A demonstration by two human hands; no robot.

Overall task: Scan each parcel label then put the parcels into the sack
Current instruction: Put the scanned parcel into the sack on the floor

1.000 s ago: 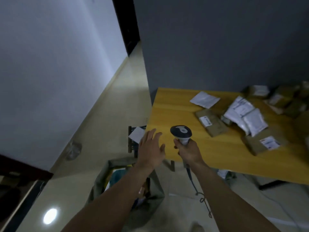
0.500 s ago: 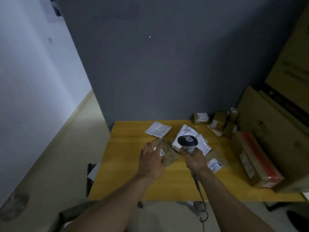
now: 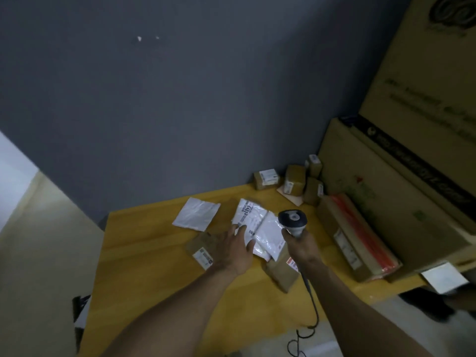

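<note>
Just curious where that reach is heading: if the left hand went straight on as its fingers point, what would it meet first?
Most likely the stacked white mailer bags. The left hand has its fingertips at their near edge; whether they touch is unclear.

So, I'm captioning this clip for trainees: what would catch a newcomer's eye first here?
The right hand grips a corded barcode scanner above the yellow table. The left hand touches white mailer bags mid-table, and big cardboard cartons tower at right.
</note>
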